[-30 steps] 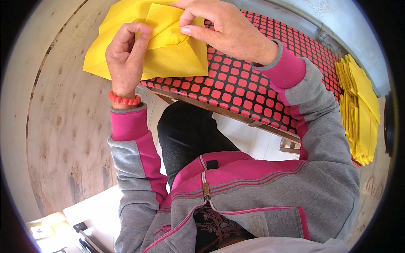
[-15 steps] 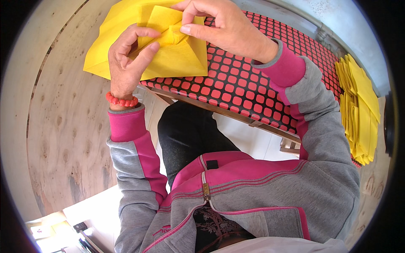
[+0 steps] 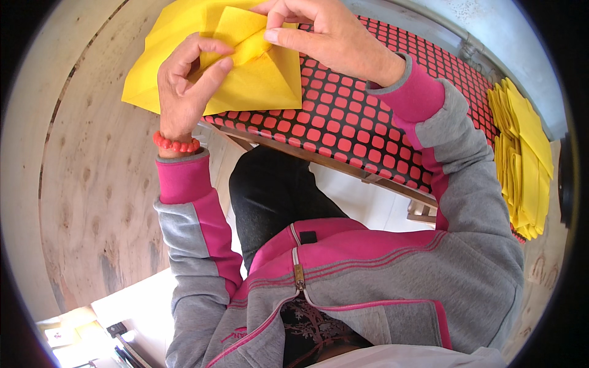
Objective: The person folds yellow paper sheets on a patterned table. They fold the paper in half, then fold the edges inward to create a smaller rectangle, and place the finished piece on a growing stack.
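The person's grey and magenta jacket [image 3: 392, 270] fills the lower part of the view, its lower sleeves reaching up to the hands. Beyond it runs a table [image 3: 368, 116] with a red-and-black patterned cover, its left end hidden beneath a folded yellow piece [image 3: 257, 92]. That piece lies at upper left, its far side cut off by the top edge. A stack of folded yellow pieces [image 3: 524, 159] sits at the table's right end. The right hand [image 3: 337, 40] bends over the piece's folds, partly cropped above; the thumb meets the yellow, but whether it pinches cannot be told. The left hand [image 3: 185, 86] curves thumb and forefinger at a fold, tips apart; its other fingers are mostly hidden, its grip unclear. A red bead bracelet [image 3: 176, 143] rings the left wrist.
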The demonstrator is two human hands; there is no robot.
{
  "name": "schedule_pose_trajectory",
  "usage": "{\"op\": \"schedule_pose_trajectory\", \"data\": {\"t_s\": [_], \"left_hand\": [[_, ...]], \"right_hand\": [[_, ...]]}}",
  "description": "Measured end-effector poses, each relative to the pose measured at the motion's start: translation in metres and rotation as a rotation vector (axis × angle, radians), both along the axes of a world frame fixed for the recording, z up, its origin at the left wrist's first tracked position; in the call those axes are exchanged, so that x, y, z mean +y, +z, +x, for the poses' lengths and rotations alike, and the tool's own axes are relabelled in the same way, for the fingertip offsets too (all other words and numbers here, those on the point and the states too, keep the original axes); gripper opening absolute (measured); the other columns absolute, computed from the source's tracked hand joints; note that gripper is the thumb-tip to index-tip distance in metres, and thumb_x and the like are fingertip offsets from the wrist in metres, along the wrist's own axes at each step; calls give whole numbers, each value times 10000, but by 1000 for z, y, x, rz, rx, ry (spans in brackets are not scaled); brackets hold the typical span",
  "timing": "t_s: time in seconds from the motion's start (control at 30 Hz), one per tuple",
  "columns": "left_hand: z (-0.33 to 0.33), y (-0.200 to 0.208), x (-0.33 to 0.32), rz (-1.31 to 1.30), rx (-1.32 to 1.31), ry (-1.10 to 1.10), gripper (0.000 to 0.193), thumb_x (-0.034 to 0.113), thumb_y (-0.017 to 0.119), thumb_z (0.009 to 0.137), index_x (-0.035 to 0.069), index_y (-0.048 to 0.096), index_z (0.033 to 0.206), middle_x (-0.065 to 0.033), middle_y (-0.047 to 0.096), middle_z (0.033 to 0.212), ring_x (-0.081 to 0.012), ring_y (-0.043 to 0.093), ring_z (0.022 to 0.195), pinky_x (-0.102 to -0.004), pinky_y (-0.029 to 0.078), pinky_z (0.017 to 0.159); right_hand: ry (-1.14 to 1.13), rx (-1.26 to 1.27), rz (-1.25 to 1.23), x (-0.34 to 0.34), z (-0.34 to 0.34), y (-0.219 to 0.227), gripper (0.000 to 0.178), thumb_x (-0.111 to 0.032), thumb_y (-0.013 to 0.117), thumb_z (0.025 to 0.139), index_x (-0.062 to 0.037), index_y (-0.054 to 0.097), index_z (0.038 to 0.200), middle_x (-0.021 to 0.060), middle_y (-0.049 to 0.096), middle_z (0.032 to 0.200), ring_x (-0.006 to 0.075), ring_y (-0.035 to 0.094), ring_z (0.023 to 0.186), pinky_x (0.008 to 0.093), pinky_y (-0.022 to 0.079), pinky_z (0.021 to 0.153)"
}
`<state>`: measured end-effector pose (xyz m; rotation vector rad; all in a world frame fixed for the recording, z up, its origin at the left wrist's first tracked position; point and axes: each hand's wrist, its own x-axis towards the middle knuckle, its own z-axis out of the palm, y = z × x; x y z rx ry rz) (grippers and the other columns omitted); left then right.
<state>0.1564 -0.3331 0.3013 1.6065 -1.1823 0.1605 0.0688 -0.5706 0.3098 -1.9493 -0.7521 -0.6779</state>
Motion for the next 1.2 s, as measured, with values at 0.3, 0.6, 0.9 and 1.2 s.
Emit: {"op": "schedule_pose_trajectory", "data": {"t_s": [0.3, 0.6, 0.9, 1.2], "left_hand": [[4, -7, -5, 29, -84, 88, 130, 40, 620, 967, 23, 724, 1043, 51, 642, 951, -42, 548, 867, -196, 423, 772], [13, -13, -12, -85, -184, -73, 146, 37, 574, 986, 6, 711, 1027, 28, 668, 948, -62, 599, 918, -212, 468, 834], [15, -12, -11, -36, -106, -123, 138, 81, 601, 989, 17, 718, 1025, 67, 643, 898, -26, 546, 845, -194, 451, 770], [9, -8, -5, -4, -86, -149, 135, 93, 620, 979, 8, 712, 1028, 63, 643, 897, -33, 554, 856, -200, 457, 784]], "right_hand": [[-196, -206, -80, 9, -34, -2, 148, -134, 636, 978, 13, 629, 991, 101, 673, 929, 170, 614, 829, 318, 496, 751], [359, 613, -142, 77, -177, -115, 157, -172, 660, 949, -33, 618, 1008, 117, 646, 989, 299, 654, 922, 391, 521, 801], [-775, 678, -184, 53, -103, -264, 319, -335, 673, 932, -42, 656, 1058, 192, 673, 986, 374, 659, 910, 464, 509, 789], [-955, 474, -410, 37, -65, -315, 414, -372, 587, 1014, -22, 618, 1232, 145, 698, 1079, 342, 673, 947, 448, 522, 843]]}}
